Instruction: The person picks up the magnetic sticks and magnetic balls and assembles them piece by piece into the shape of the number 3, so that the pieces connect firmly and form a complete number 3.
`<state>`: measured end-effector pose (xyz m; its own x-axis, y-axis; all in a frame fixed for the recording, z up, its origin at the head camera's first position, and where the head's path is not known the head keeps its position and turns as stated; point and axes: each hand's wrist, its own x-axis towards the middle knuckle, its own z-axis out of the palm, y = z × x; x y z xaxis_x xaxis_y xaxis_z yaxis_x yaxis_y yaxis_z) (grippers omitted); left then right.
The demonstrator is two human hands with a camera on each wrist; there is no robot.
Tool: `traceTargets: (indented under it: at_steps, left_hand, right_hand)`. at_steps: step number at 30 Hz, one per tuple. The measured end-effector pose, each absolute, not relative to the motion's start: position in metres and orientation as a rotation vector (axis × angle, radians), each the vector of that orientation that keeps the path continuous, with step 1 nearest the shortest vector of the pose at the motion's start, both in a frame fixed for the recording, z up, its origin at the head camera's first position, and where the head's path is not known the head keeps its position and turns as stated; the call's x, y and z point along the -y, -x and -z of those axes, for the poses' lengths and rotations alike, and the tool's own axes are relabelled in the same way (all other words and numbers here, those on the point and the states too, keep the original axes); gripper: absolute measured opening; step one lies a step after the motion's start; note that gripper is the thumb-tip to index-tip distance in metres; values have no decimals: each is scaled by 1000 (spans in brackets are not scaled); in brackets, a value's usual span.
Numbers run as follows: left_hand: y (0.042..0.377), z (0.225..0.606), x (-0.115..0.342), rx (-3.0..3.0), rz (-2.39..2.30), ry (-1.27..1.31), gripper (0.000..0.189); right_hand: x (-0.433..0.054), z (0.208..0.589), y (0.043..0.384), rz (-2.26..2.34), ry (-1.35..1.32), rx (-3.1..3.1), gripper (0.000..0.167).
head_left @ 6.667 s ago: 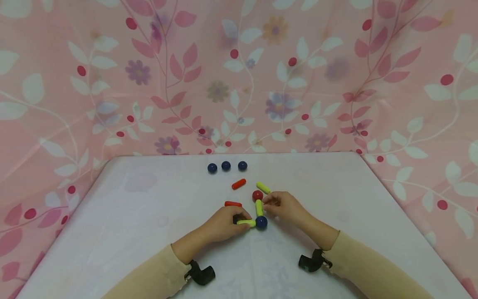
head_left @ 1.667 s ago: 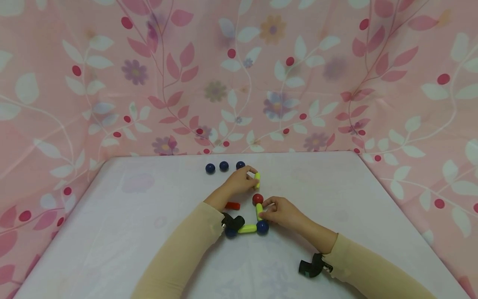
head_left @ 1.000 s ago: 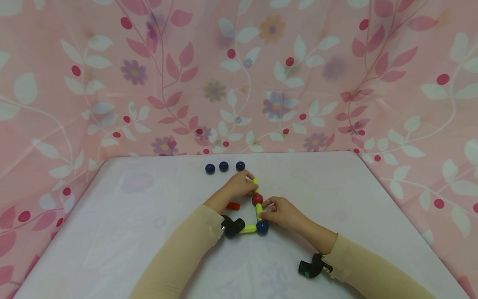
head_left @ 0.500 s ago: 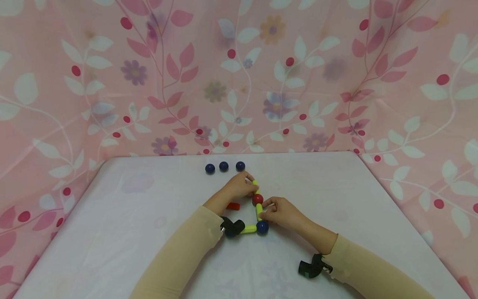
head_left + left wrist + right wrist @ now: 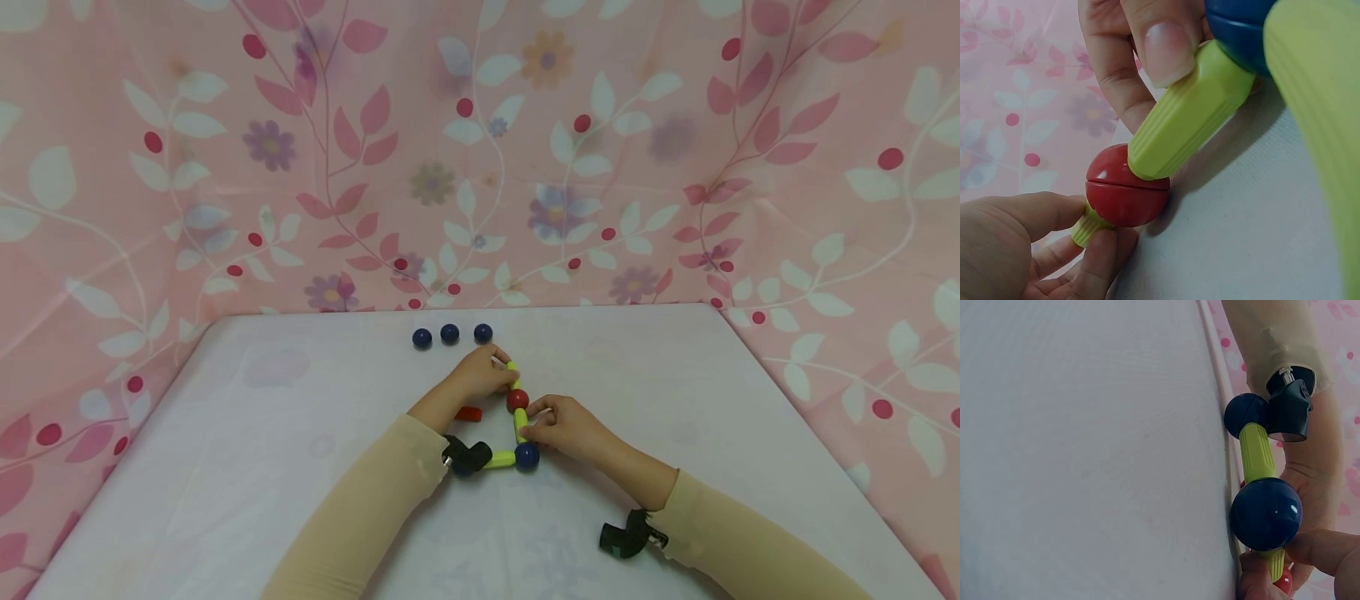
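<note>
My left hand (image 5: pixel 483 375) pinches a yellow-green magnetic building stick (image 5: pixel 1087 229) between thumb and fingers, its end against the red ball (image 5: pixel 517 401). With thumb and fingertips my right hand (image 5: pixel 568 425) grips a second yellow-green stick (image 5: pixel 521 423), which joins the red ball to a blue ball (image 5: pixel 527 456). From that blue ball a third yellow-green stick (image 5: pixel 502 459) runs left to another blue ball (image 5: pixel 1246 415), mostly covered by the left wrist camera in the head view. The pieces form one bent chain.
Three loose blue balls (image 5: pixel 449 334) stand in a row beyond the left hand. A red stick (image 5: pixel 469 414) lies partly hidden beside the left wrist. The white table (image 5: pixel 637 358) ends at a floral cloth backdrop (image 5: pixel 555 150).
My left hand left the near stick, took the loose yellow-green stick and brought it down to the red ball. My right hand took hold of the middle stick. Almost nothing moves over the last second.
</note>
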<state>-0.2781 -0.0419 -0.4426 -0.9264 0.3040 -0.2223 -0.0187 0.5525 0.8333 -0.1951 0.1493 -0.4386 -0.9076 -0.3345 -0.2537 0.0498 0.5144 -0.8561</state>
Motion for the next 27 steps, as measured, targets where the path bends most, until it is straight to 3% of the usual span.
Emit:
traceTargets:
  at_steps: [27]
  left_hand:
    - [283,428,60,-2510,-1517,-135,34]
  right_hand:
    - [-149,441,196,1353,196,-2384,36]
